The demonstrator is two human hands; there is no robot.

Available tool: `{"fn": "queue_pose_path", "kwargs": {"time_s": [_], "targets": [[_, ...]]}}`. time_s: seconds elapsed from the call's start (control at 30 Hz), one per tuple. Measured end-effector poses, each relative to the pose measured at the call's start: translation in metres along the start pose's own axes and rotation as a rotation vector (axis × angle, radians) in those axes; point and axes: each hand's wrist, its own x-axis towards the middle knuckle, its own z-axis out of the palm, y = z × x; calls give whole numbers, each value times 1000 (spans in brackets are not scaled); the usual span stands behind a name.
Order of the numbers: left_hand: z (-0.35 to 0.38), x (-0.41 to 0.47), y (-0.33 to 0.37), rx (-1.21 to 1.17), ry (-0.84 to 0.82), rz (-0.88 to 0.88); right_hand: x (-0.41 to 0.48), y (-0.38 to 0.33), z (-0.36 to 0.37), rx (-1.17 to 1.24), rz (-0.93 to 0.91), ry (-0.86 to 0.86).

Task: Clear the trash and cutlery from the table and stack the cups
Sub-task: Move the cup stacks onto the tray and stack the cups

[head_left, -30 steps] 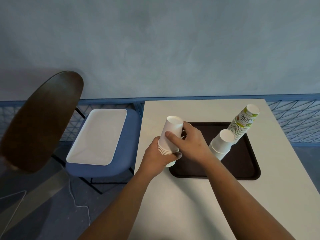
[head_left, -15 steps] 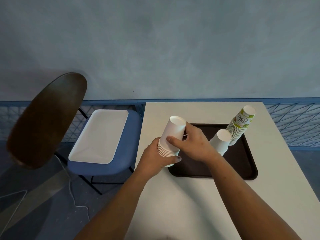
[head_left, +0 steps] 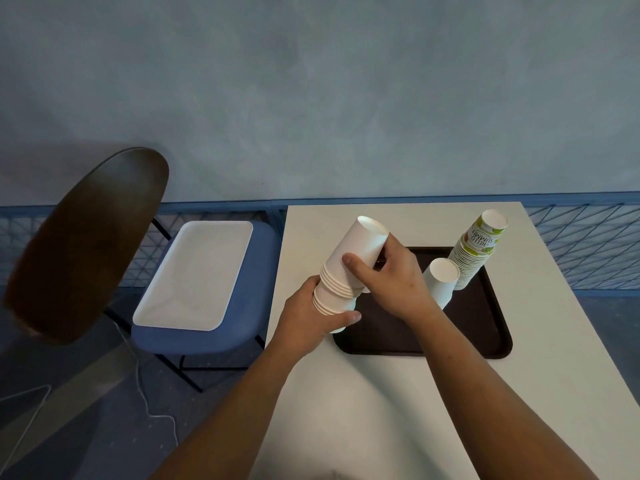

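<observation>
My left hand (head_left: 308,317) grips the lower end of an upside-down stack of white paper cups (head_left: 341,289), held above the table's left part. My right hand (head_left: 391,278) holds the upper white cups (head_left: 360,247) of that stack, thumb on the near side, and they tilt to the right. On the dark brown tray (head_left: 467,334) stand a short white cup stack (head_left: 441,282) and, behind it, a tall stack of cups with green print (head_left: 476,251), both bottom up and leaning.
The tray lies on a white table (head_left: 381,410). Left of the table is a blue chair (head_left: 194,337) carrying a white rectangular tray (head_left: 194,275). A dark wooden chair back (head_left: 83,244) rises at far left. A grey wall stands behind.
The upper cups in my right hand have tilted further right and risen slightly off the stack. My left hand stays on the stack's lower end.
</observation>
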Motion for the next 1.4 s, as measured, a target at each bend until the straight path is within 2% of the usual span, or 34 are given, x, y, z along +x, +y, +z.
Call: {"fn": "queue_pose_path", "kwargs": {"time_s": [0.13,0.3,0.4,0.47,0.6,0.77,0.87,0.97,1.13,1.23,1.4], "targets": [[-1,3,0,1,13,-11,8,-4,-1,170,114,123],[-2,6,-4,-79,49,-45,30,-2,-1,836,347,259],[-6,8,-8,-116,53,-51,42,6,-3,979,470,409],[-7,10,-10,-110,55,-52,53,17,-1,872,474,523],[-10,16,-11,-110,62,-55,71,36,12,343,404,603],[-14,24,-13,-149,66,-63,85,68,37,0,265,471],[-15,29,-17,-161,65,-56,90,92,52,-141,304,343],[-16,34,-20,-160,61,-63,92,116,64,-220,390,207],[-17,38,-23,-128,41,-70,90,135,68,-181,457,51],[-15,37,-24,-127,38,-74,81,128,64,-169,399,91],[-8,34,-24,-135,17,-71,41,76,48,-85,97,295]]}}
